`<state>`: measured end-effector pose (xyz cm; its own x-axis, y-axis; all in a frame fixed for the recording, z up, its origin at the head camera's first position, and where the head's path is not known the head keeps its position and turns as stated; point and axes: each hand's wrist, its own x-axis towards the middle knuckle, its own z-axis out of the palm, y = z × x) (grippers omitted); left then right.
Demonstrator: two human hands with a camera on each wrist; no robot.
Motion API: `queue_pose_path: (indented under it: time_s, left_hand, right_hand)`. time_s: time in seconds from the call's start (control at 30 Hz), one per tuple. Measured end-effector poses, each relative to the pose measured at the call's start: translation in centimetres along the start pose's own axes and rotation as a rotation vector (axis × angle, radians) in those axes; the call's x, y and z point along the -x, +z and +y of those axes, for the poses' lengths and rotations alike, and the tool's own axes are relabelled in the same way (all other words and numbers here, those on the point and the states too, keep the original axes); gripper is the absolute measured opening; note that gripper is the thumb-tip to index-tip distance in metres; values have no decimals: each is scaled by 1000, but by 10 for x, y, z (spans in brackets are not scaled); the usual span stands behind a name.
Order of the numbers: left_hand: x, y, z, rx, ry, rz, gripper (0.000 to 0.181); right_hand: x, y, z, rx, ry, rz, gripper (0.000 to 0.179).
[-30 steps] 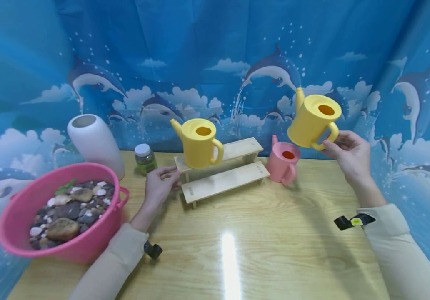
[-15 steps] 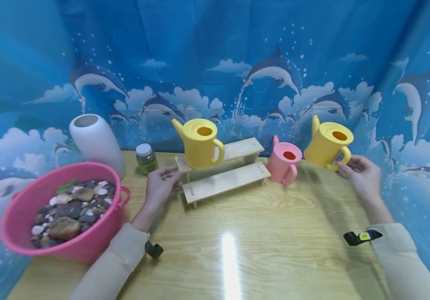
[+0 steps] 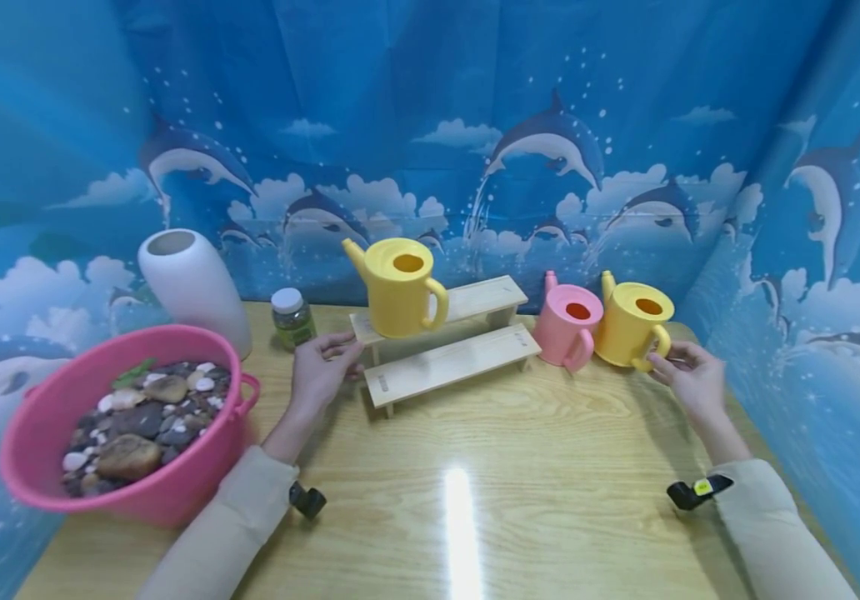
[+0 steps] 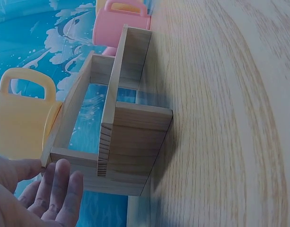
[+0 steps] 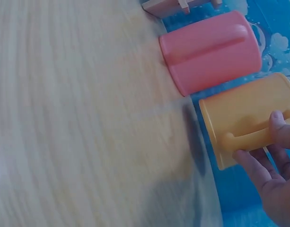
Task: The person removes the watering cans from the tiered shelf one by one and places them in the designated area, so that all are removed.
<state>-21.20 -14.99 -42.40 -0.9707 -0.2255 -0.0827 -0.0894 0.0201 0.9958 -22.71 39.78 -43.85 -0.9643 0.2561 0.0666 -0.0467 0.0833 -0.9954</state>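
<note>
My right hand [image 3: 688, 379] pinches the handle of a yellow watering can [image 3: 628, 321], thumb on one side and fingers on the other in the right wrist view. This can is at or just above the tabletop, right of a pink watering can [image 3: 567, 325]; I cannot tell whether its base touches. My left hand [image 3: 319, 373] pinches the left end of the upper board of a two-step wooden stand [image 3: 452, 364], thumb above and fingers below in the left wrist view. Another yellow watering can [image 3: 396, 292] stands on that board's left part.
At the left stands a pink tub [image 3: 197, 337] of stones. Behind it is a white vase [image 3: 193, 279], and a small lidded jar [image 3: 292, 321] stands beside my left hand. A blue dolphin curtain [image 3: 400, 125] borders the table [image 3: 550, 483] at the back and sides.
My right hand has brought the yellow watering can down beside the pink one, swinging right and then back left. My left hand stays on the stand.
</note>
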Motion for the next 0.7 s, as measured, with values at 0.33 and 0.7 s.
queue_pose_path:
  time_s: [0.33,0.7]
  left_hand:
    - [2,0,3,-2,-24,-7,38]
    - [2,0,2,-25,-31,-2,37]
  right_hand:
    - [-2,11,18,28,25,47,19]
    - [-5,16,18,99,54,60,21]
